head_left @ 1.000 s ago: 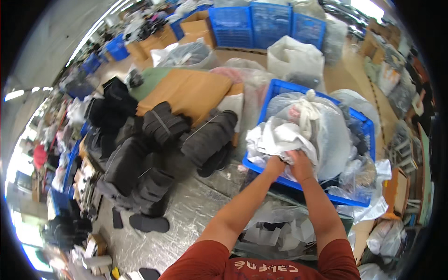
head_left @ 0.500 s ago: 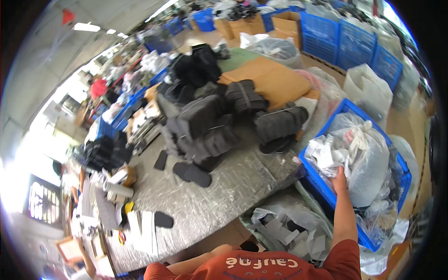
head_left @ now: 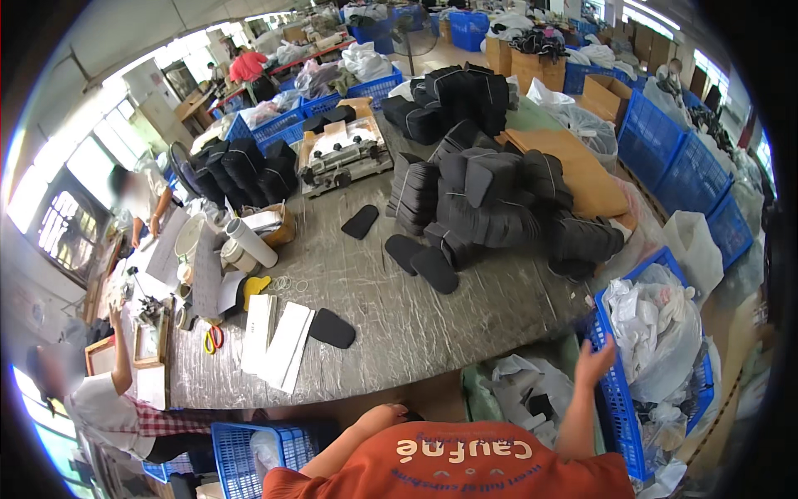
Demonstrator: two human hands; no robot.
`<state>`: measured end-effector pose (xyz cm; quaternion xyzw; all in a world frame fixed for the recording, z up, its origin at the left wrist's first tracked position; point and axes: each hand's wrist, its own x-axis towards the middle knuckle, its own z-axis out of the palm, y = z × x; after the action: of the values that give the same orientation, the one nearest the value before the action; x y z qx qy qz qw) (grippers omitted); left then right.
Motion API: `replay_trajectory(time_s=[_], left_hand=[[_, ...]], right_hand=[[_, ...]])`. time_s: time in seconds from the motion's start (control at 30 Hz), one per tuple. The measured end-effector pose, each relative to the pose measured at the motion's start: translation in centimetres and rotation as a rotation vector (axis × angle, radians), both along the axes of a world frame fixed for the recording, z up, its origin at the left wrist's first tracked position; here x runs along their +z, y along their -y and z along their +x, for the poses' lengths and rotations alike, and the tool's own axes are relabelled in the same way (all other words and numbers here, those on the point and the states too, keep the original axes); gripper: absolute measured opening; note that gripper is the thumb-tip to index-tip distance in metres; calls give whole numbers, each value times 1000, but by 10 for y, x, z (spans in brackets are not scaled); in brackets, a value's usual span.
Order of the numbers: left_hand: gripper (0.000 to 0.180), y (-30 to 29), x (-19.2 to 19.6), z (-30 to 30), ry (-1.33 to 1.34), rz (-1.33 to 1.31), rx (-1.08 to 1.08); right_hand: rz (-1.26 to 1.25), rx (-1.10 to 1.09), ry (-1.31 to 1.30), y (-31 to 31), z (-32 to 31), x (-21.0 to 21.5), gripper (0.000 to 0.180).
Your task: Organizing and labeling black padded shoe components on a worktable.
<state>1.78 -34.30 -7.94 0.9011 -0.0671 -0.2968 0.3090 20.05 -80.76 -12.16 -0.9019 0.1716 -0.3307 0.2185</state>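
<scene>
My right hand (head_left: 595, 363) is raised beside the left edge of a blue plastic basket (head_left: 613, 399), fingers apart and nothing in them. White and clear plastic bags (head_left: 661, 333) fill that basket. Close to my body, below the table's front edge, is my left hand (head_left: 389, 415); its fingers are not clear, and a dark patch lies by them. On the table (head_left: 357, 366), tied bundles of dark grey insoles (head_left: 490, 208) stand in a heap. Loose insoles (head_left: 434, 270) lie in front of the heap, and another insole (head_left: 332, 328) is beside white paper strips (head_left: 287, 345).
Scissors (head_left: 214, 338), a white bottle (head_left: 251, 241) and a metal fixture (head_left: 345, 158) are on the table. A green sack (head_left: 482, 391) with scraps stands under its edge. Another blue basket (head_left: 241, 457) is at lower left, near a co-worker (head_left: 108, 407). A fan (head_left: 411, 37) stands farther back.
My right hand has come off the white bag in the basket and moved out to the basket's left side. The view has swung left, showing more of the table and a co-worker.
</scene>
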Motion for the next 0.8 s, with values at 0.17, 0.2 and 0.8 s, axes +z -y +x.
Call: replay_trajectory(time_s=[0.17,0.2,0.8], left_hand=[[32,-53,12,28,-385,-350,369],[32,-66,26,35,-204,-162,217],[11,-180,55,91,461,-488,683]], right_hand=[[130,563,241,-198,86,148,76],[130,598,271,-231,115,170,79],[97,778,133,-329,26,172,53]])
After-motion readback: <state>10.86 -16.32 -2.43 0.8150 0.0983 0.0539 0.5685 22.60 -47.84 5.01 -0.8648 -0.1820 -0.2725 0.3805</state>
